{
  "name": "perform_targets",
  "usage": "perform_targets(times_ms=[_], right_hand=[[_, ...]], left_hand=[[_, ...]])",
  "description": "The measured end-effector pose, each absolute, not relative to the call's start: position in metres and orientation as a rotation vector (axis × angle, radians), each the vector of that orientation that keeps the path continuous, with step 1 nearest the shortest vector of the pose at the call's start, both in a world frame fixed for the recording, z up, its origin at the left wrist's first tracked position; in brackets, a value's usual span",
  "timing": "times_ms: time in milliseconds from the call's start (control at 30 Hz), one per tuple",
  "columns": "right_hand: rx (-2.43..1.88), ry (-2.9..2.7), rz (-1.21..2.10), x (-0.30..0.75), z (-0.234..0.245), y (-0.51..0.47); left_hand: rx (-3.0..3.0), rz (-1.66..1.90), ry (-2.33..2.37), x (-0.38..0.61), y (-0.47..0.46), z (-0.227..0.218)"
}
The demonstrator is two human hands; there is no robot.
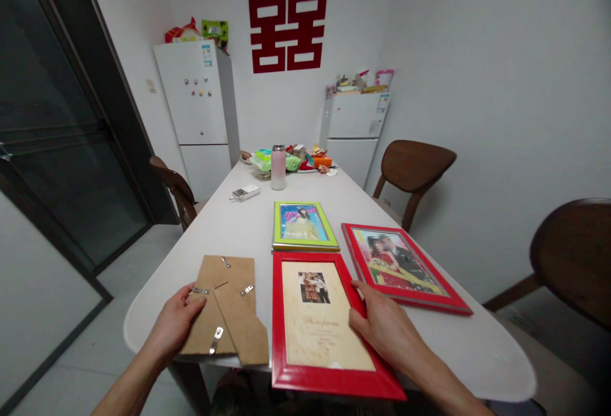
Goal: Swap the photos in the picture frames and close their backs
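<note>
My left hand [179, 317] grips the left edge of a brown fibreboard frame back [224, 314], thumb on top and fingers partly hidden. Metal clips sit near its edges, and a stand leg lies folded against it. On the right, my right hand [379, 324] holds the side of a red picture frame [305, 379], thumb across its front. That frame lies face up, its near end jutting past the table edge, with a printed cream insert [324, 343] inside. Touching its far end is a lime-green picture frame [310, 244]. Another red-framed photo [405, 260] lies beyond my right hand.
The white table [157, 298] has a rounded near edge. Farther back stand a pink bottle [278, 171], a small white device [246, 193] and a pile of colourful packets [281, 160]. Wooden chairs [415, 165] flank the table. Two white fridges [203, 107] stand behind it.
</note>
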State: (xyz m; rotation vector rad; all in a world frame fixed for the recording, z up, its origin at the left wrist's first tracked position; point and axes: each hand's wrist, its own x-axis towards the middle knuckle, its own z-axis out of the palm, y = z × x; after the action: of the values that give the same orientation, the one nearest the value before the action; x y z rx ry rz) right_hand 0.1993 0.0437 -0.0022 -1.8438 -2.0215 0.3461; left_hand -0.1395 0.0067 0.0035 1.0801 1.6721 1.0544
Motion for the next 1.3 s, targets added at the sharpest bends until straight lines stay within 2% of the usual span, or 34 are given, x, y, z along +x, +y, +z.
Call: perform_targets(times_ms=[133, 233, 333, 500, 633, 767, 967, 1133, 1300], right_hand=[[-1.743, -1.749, 0.632, 0.202, 0.006, 0.044], [-1.51, -1.365, 1.157, 0.199, 0.017, 0.039], [-1.254, -0.949, 1.554, 0.194, 0.03, 0.031], [-1.114, -0.831, 1.647, 0.188, 0.043, 0.024], [-1.109, -0.961, 1.587, 0.186, 0.042, 0.028], [-1.247, -1.222, 1.415, 0.188, 0.028, 0.037], [-1.664, -1.725, 0.778, 0.199, 0.002, 0.047], [-1.789, -1.966, 0.444, 0.202, -0.004, 0.051], [-1.812, -2.095, 0.259, 0.202, -0.01, 0.055]], left_hand=[[1.482, 0.898, 2.103, -0.148, 0.01, 0.005], [1.876, 0.873, 2.214, -0.129, 0.01, 0.012], [2.003, 0.94, 1.888, -0.079, 0.002, 0.022], [2.158, 0.813, 1.297, 0.02, -0.016, 0.032], [2.328, 0.841, 1.141, 0.052, -0.017, 0.034], [2.388, 1.033, 1.109, 0.039, -0.016, 0.039], [1.799, 1.308, 1.657, -0.025, -0.024, 0.046], [1.502, 1.22, 1.729, -0.071, -0.027, 0.02], [1.578, 1.064, 1.796, -0.082, -0.028, 0.003]])
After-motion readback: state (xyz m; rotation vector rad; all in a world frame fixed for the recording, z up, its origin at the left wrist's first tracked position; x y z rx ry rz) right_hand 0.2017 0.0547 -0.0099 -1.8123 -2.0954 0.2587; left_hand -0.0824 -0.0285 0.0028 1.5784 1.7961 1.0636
